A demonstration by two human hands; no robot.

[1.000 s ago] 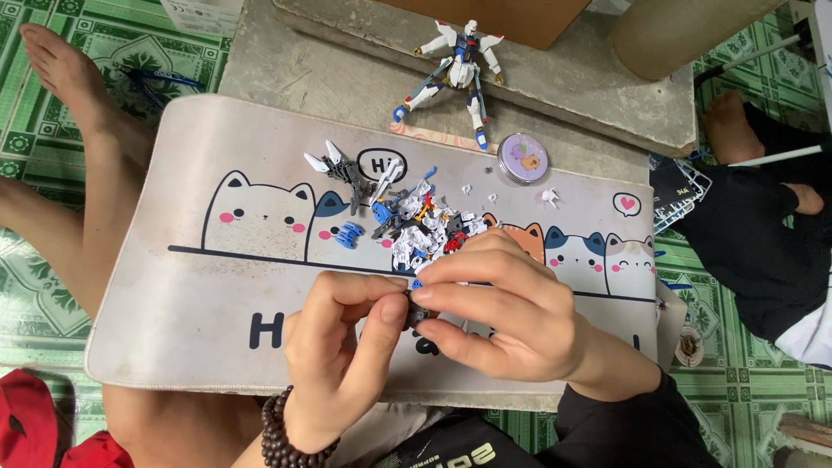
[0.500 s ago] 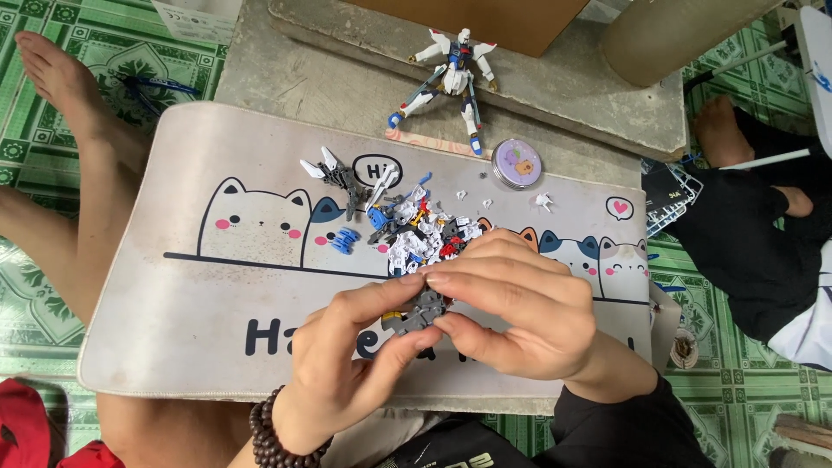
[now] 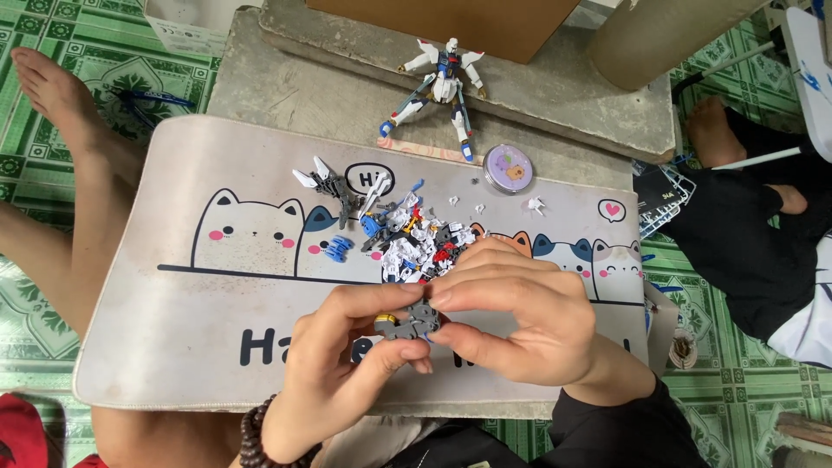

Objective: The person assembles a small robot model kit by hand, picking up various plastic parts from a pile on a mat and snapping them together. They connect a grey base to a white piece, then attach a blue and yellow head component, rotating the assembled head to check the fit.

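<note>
Pinching a small grey model part [image 3: 407, 322], both hands' fingers [image 3: 394, 299] half hide its shape.

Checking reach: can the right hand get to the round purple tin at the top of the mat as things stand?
Probably yes, once freed. The right hand and left hand both pinch a small grey part. The purple tin lies uncovered beyond the pile of loose parts, reachable over it.

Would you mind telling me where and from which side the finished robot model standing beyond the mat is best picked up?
Grip the robot model at its torso, coming down from above with fingers on its front and back. Its white wings and splayed legs stick out sideways and look thin, so they would likely bend or pop off. The round purple tin sits to its right, so keep clear of that side.
</note>
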